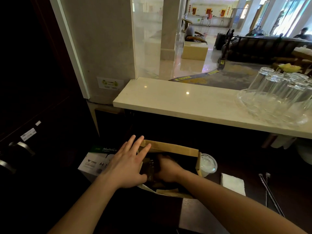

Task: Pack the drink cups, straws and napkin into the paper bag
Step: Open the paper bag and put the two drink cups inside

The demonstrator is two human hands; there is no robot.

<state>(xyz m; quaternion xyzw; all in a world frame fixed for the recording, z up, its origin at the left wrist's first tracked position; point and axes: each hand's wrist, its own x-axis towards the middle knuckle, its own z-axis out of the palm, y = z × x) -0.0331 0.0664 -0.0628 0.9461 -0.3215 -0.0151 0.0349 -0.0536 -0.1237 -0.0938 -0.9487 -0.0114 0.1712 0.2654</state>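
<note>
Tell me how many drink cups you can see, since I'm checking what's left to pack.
2. One lidded cup stands outside, beside the paper bag. A darker cup sits inside the bag at the right hand. The bag's dark interior may hide more.

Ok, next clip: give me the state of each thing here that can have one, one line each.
paper bag: open at the top, upright
left hand: flat, fingers spread, on the bag's left edge
right hand: down inside the bag, grip hidden
lidded cup: outside the bag, lid on, upright
napkin: folded, unpacked
straws: lying flat, unpacked
glasses: upside down on the counter
</note>
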